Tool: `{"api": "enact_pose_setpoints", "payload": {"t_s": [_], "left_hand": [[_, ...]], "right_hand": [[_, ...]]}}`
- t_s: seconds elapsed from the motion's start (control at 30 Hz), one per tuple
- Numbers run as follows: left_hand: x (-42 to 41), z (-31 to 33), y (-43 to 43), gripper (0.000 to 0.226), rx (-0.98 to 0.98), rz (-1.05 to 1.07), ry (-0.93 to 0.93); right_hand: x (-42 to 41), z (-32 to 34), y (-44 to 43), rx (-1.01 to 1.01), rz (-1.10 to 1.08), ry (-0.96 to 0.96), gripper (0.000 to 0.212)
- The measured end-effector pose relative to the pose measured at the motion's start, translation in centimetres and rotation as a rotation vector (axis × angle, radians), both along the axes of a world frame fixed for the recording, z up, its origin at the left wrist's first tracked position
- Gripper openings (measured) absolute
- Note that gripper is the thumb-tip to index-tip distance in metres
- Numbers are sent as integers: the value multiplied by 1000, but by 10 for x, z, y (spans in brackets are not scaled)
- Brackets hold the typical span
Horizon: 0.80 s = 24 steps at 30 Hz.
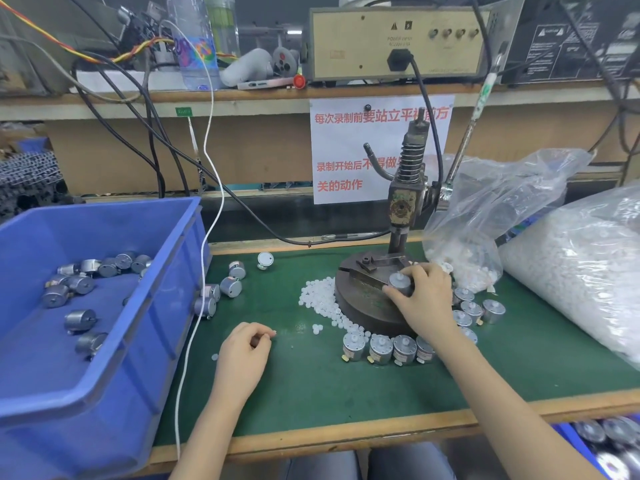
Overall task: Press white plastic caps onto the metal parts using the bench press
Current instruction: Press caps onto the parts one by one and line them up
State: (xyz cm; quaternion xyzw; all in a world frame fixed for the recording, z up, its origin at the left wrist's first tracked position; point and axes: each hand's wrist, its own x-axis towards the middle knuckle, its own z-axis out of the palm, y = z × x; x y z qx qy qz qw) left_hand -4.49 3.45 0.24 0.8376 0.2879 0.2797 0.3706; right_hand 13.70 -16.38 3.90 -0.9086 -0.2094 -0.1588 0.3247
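Press: the bench press (404,209) stands near the back edge of the green tabletop (311,393), right of centre, on a round dark base (360,306); its lever handle (464,143) points up and to the right.
Right hand: the right hand (424,296) reaches over the base, fingers curled round one metal part (399,284).
Held part: it stands upright on the base against a metal bar, in front of the press column, with a white cap on top.
Left hand: the left hand (247,344) rests on the tabletop left of the base, fingers curled, the tips pinching a small white cap (273,333).
Loose caps: a heap of white caps (320,299) lies against the left side of the base.
Capped parts: a row of capped parts (381,348) stands along the front and right of the base, touching one another.
Uncapped parts: more lie in the blue bin (104,358) at the left edge; a few loose parts (221,289) lie just beside its right wall.
Bags: two clear plastic bags (485,216) of white pieces sit at the right edge.
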Motion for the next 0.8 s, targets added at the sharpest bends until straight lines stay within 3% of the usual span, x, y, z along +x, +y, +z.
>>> {"api": "enact_pose_setpoints", "payload": {"t_s": [0.13,0.23,0.37,0.6,0.8], "left_hand": [[-1,0,0,25,23,-23,18],[1,-1,-3,19,143,-55,71],[0,-2,-11,17,421,-59,203],[3,1,-14,23,429,-151,158],[25,-3,-31,28,479,-257,146]], "right_hand": [[-37,1,-29,52,216,20,31],[-64,-6,-45,13,305,-25,32],[-83,-29,-57,-69,211,-82,36],[-87,-42,-58,-157,-27,-217,71],[-93,-34,-35,-82,51,-314,54]]}}
